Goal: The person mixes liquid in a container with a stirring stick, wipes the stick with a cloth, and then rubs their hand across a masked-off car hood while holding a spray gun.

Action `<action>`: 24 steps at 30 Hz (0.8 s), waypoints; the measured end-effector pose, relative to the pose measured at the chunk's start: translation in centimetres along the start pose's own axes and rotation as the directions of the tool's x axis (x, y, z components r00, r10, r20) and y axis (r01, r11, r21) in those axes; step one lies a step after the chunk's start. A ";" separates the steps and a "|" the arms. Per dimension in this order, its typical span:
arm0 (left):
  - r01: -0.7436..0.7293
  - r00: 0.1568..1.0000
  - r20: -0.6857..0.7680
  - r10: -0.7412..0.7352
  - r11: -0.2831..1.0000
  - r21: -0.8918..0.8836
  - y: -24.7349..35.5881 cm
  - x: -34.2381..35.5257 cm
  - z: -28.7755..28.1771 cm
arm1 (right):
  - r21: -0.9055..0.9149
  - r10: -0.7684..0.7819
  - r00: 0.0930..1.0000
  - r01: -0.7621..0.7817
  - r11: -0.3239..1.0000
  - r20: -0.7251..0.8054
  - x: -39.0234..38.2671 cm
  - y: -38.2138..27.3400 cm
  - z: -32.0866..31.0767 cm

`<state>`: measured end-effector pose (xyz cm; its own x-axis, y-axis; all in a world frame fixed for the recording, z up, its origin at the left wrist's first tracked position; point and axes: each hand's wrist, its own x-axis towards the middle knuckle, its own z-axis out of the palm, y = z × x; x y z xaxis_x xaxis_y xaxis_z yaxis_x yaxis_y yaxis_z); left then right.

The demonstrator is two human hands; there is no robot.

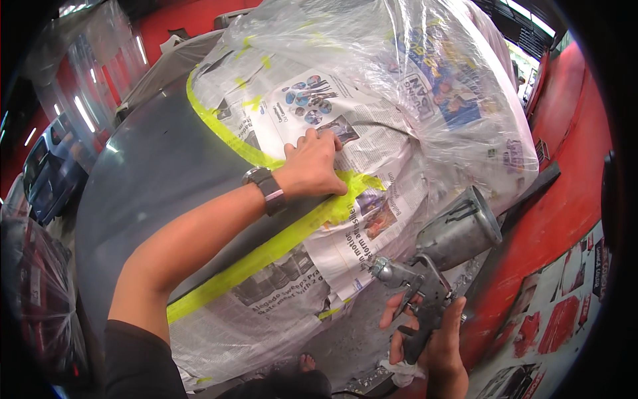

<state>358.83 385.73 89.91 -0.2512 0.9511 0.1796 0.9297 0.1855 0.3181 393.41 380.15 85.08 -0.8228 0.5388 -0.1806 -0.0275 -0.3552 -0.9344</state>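
Note:
My left hand rests on the masked car body, fingers spread over the newspaper and thumb on the yellow-green masking tape. A watch sits on that wrist. The tape edges a smooth dark grey panel, which lies under my left forearm. At the lower right, my right hand is wrapped round the handle of a spray gun. Its metal cup tilts up to the right, and its nozzle points left toward the newspaper, apart from it. The cup's contents are hidden.
Clear plastic sheeting covers the far part of the car. A red wall with a printed poster runs along the right. A blue vehicle and a plastic-wrapped red one stand at the left. Below lies grey floor.

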 end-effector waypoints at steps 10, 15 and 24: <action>-0.015 1.000 -0.001 0.015 1.000 0.007 -1.0 -2.8 -0.5 | 0.002 -0.023 0.999 0.023 1.000 0.025 -0.4 0.4 -0.1; 0.131 0.985 -0.102 -0.140 0.987 -0.093 -0.7 -1.2 1.4 | 0.014 -0.035 0.999 0.035 0.999 0.017 -0.5 0.6 -0.1; 0.302 0.935 -0.127 -0.330 0.933 -0.198 0.1 -0.8 2.1 | 0.018 -0.050 0.998 0.049 0.999 0.049 -0.3 0.7 0.8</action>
<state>359.68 385.52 87.86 -0.5760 0.7970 0.1815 0.7379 0.4114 0.5350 393.16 379.14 84.69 -0.8474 0.5176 -0.1181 -0.0784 -0.3419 -0.9364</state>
